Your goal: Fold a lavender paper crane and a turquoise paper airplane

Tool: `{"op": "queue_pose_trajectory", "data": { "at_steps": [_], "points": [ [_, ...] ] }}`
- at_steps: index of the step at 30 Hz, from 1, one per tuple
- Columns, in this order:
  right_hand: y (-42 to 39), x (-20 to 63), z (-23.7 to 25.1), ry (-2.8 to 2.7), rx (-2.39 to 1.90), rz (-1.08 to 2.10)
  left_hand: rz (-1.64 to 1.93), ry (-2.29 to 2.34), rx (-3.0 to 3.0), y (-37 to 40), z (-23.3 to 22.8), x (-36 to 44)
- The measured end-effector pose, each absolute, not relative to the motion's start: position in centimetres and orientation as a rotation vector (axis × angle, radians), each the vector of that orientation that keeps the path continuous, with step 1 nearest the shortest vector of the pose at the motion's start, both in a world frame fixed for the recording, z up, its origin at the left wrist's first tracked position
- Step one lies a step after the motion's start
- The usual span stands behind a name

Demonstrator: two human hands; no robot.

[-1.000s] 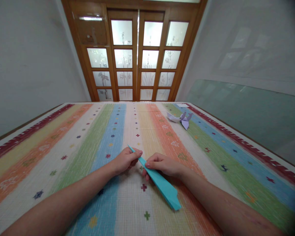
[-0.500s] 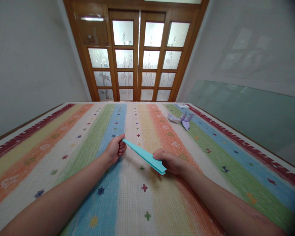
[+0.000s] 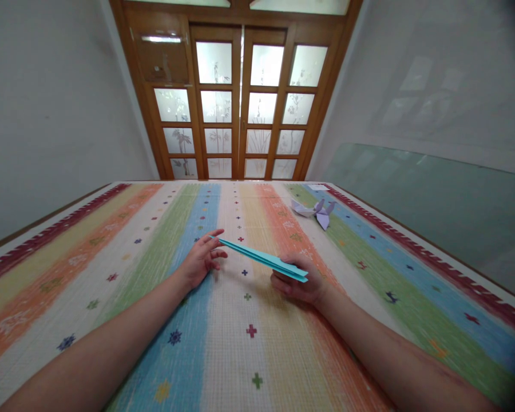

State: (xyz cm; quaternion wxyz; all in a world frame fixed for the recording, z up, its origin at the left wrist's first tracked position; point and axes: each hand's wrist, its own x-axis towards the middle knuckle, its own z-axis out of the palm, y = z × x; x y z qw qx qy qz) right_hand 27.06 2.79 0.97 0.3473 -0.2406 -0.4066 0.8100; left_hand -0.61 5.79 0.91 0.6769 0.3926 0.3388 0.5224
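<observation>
A long, narrow piece of folded turquoise paper [image 3: 261,256] is held above the striped tablecloth, its pointed tip to the left and its wider, layered end to the right. My right hand [image 3: 300,278] grips the wide end, with fingers curled beneath it. At the pointed tip, my left hand [image 3: 203,260] has its fingers spread apart; the tip lies by the index finger, and I cannot tell whether they touch.
Purple folded-paper pieces [image 3: 315,210] lie toward the far right of the tablecloth [image 3: 236,355]. A small white paper [image 3: 318,187] rests near the far edge. Beyond the table stand wooden doors with glass panes [image 3: 240,103], between pale walls.
My left hand has loosened from a closed pinch on the tip to spread fingers. The paper's wide end has risen and tilted, moving slightly right with my right hand.
</observation>
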Motion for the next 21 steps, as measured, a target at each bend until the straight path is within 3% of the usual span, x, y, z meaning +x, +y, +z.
{"op": "queue_pose_trajectory", "data": {
  "at_steps": [7,12,16,21],
  "points": [
    [2.8,26.9,1.3,-0.952,-0.636,2.117,1.184,0.820,0.860,6.6,0.1,-1.3],
    [3.5,26.7,1.7,-0.718,-0.616,1.859,1.298,0.907,0.871,6.7,0.0,-1.0],
    [4.0,26.7,1.4,-0.769,-0.812,1.407,1.382,1.012,0.956,6.7,-0.2,-0.8],
    [3.6,27.1,1.7,-1.321,-1.044,0.444,1.409,1.120,1.171,6.4,-0.4,-0.3]
  ]
}}
